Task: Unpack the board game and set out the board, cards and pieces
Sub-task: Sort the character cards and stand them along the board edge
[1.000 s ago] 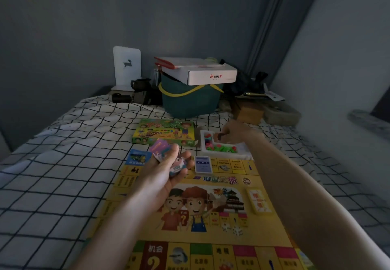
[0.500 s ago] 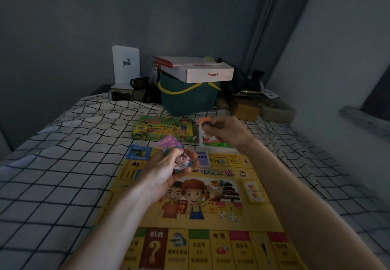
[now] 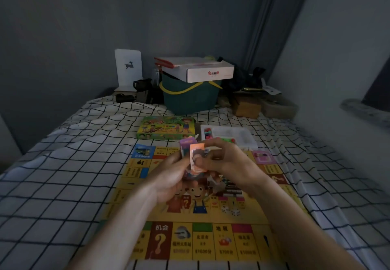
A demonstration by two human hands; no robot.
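**Both hands on the cards above the board**

Nearest: game board (image 3: 202,238) flat on the checked bedsheet (image 3: 63,174), yellow, question-mark square at its 6 o'clock edge. Two white dice (image 3: 231,210) on the board, toward 4 o'clock from its cartoon centre.

Mid: left hand (image 3: 168,177) closed around a small stack of cards (image 3: 187,149), purple-backed card showing on top. Right hand (image 3: 230,162) meets it from 3 o'clock, thumb and fingers pinching an orange card (image 3: 197,158) upright against the stack. Hands touching over the board's middle; motion blur, finer finger detail unclear.

Beyond: pink card (image 3: 262,157) lying at the board's 1 o'clock corner. White tray (image 3: 247,136) with coloured pieces (image 3: 207,133) just past the board at 1 o'clock. Green game box (image 3: 165,130) just past it at 12 o'clock.

Farthest: teal bucket (image 3: 190,99) with yellow handle at 12 o'clock, white carton (image 3: 202,70) resting on top; white panel with deer silhouette (image 3: 128,67) at 11 o'clock against the wall
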